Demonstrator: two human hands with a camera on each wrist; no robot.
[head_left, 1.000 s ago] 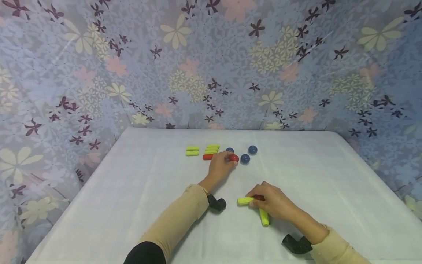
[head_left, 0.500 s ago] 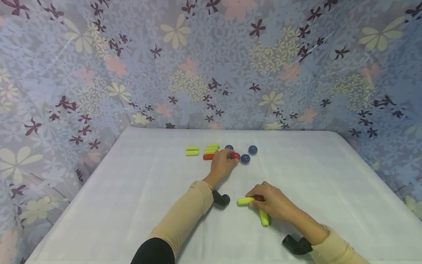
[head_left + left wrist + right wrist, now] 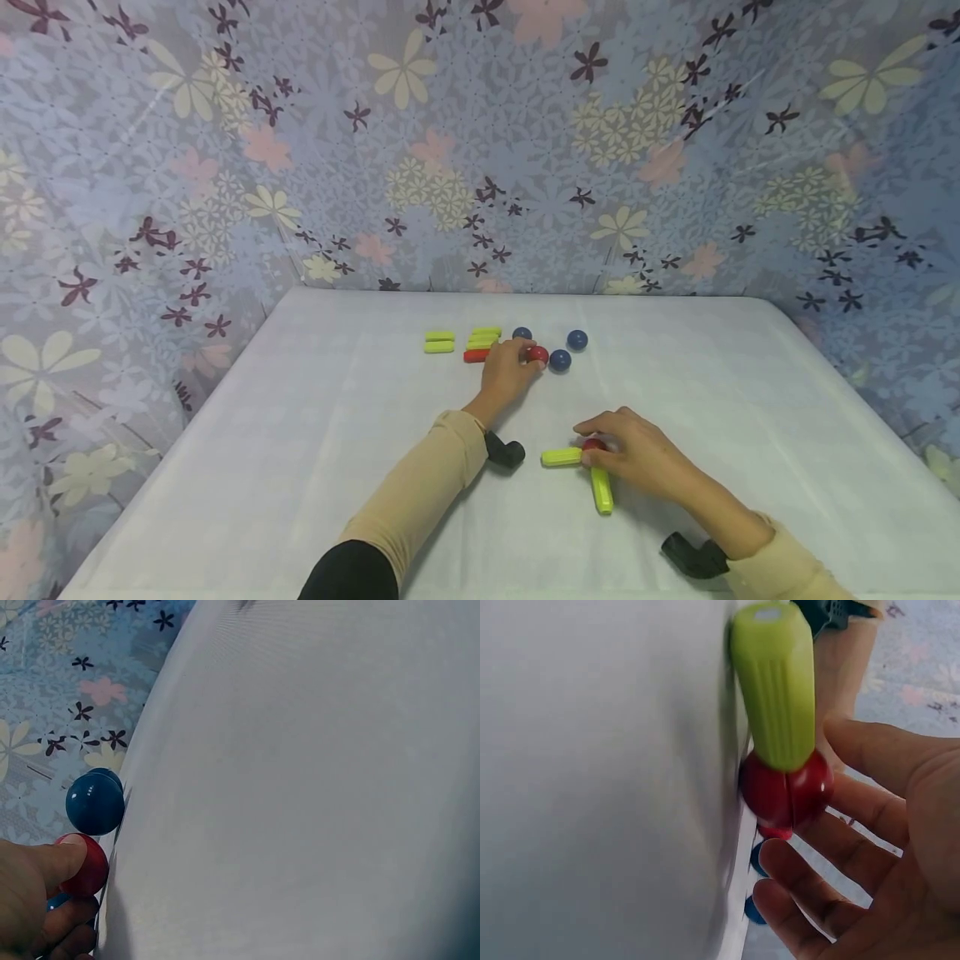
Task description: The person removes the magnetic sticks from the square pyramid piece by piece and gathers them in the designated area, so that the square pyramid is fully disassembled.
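Note:
My left hand [image 3: 504,373] pinches a red ball [image 3: 537,355] among the blue balls at the back; the left wrist view shows the thumb on that red ball [image 3: 93,870], a blue ball [image 3: 95,804] beside it. Nearer the front, my right hand [image 3: 641,454] is spread beside a second red ball [image 3: 593,445]. Two yellow-green ribbed sticks join this ball: one stick [image 3: 560,457] points left, the other stick [image 3: 602,493] toward the front edge. In the right wrist view, loose fingers surround the red ball [image 3: 769,791] and stick [image 3: 780,690] without gripping them.
Blue balls stand by the left hand, one blue ball [image 3: 577,340] farther right. Left of that hand lie a red stick [image 3: 476,356], several stacked yellow-green sticks [image 3: 483,337] and a separate pair of sticks [image 3: 439,342]. A white cloth covers the table [image 3: 337,467]; a floral curtain [image 3: 480,167] hangs behind.
My left hand has shifted slightly right with the red ball. My right hand has let go of the ball-and-stick piece and drawn a little to the right, its fingers spread.

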